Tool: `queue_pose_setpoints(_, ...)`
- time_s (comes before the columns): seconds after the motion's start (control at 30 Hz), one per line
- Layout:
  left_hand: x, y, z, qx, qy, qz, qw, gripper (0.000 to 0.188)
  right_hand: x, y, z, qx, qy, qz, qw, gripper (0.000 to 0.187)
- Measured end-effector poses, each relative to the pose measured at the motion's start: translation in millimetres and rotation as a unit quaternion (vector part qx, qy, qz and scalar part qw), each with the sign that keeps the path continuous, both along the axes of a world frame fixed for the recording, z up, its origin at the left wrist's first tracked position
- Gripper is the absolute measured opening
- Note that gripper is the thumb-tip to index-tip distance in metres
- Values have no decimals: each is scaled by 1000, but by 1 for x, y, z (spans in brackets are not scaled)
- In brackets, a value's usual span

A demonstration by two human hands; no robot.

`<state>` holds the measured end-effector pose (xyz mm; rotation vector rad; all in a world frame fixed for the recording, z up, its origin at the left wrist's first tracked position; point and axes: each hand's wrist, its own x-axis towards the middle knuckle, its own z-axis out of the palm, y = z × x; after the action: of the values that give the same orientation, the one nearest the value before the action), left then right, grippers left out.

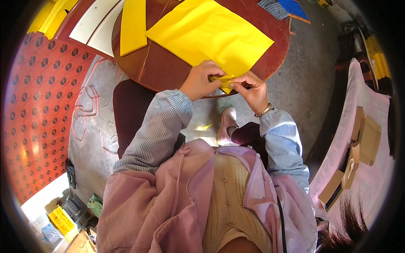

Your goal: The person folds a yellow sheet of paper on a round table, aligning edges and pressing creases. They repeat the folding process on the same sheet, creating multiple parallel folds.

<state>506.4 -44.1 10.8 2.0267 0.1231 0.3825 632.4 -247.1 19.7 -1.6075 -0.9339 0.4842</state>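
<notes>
Your left hand (201, 80) and right hand (252, 89) meet at the near rim of the round table (168, 69), and both are pinched on the same small folded piece of yellow paper (224, 81). Your left fingers curl over its left end, your right thumb and fingertips nip its right end, and the creased wad sits between them, just over the table's edge. It looks thin and crisp, with sharp folds.

Directly beyond that piece, on the table, lies a large yellow sheet (211, 36), flat, smooth and roughly square, turned so one corner points toward your hands. Whether the folded piece is that corner or a separate scrap, you cannot tell from here. To the left of the sheet on the table lies a narrow yellow strip (133, 25), long and straight-edged. The tabletop is dark reddish-brown, glossy wood with a curved edge, and bare polished surface shows between the strip and the sheet.

Below the table's rim the floor (303, 76) is grey and rough, like concrete, and your shoe (227, 122) rests on it. Left of the table stands a red patterned panel (38, 105); well to the right of it, tan cardboard boxes (358, 147) lie on a pink cloth (371, 177).
</notes>
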Motion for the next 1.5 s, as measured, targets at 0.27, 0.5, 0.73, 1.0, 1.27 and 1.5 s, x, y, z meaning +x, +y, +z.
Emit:
queue_pose_setpoints(0.27, 2, -7, 1, 24, -8, 37, 999, 19, -2, 3, -4, 29, -12, -26, 999, 12)
queue_pose_setpoints(0.5, 4, -7, 2, 27, 0, 53, 998, 17, -3, -1, 7, 25, -106, -17, 994, 17)
queue_pose_setpoints(0.73, 4, -6, 1, 12, -11, 46, 999, 15, -1, -1, 8, 17, -88, -11, 996, 12)
queue_pose_setpoints(1.0, 1, -3, 1, -4, -15, 18, 1000, 14, -1, 4, 4, 35, -76, -25, 996, 10)
queue_pose_setpoints(1.27, 1, -6, 1, 19, 0, 38, 999, 16, -2, 4, 6, 28, -87, -31, 995, 14)
queue_pose_setpoints(1.5, 3, -7, 3, 2, -7, 49, 999, 16, -6, -3, 15, -1, -111, -3, 994, 19)
